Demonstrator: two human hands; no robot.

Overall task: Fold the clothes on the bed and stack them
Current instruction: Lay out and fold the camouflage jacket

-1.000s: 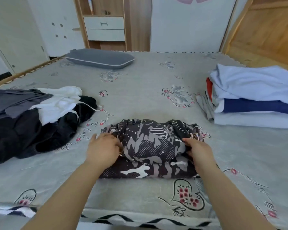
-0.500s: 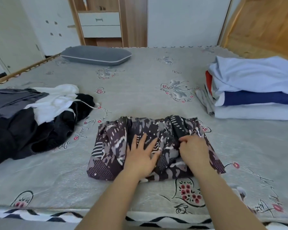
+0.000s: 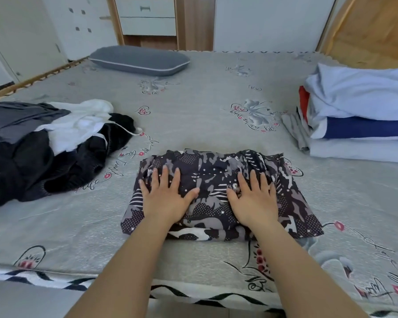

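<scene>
A folded dark garment with a grey and white camouflage print (image 3: 214,171) lies on the bed (image 3: 193,115) right in front of me. My left hand (image 3: 164,198) lies flat on its left half, fingers spread. My right hand (image 3: 254,198) lies flat on its right half, fingers straight. Both palms press the cloth down. At the right edge stands a stack of folded clothes (image 3: 363,115) in pale blue, dark blue, red and white. A loose heap of unfolded black, white and grey clothes (image 3: 44,148) lies at the left.
A grey pillow (image 3: 139,60) lies at the far side of the bed. Beyond it are a wooden cabinet with white drawers (image 3: 147,19) and white walls. A wooden headboard (image 3: 372,31) rises at the far right. The bed's near edge runs just below my forearms.
The garment's rolled top was laid flat into a rectangle. My hands let go of its sides; both now lie flat and spread on top of it.
</scene>
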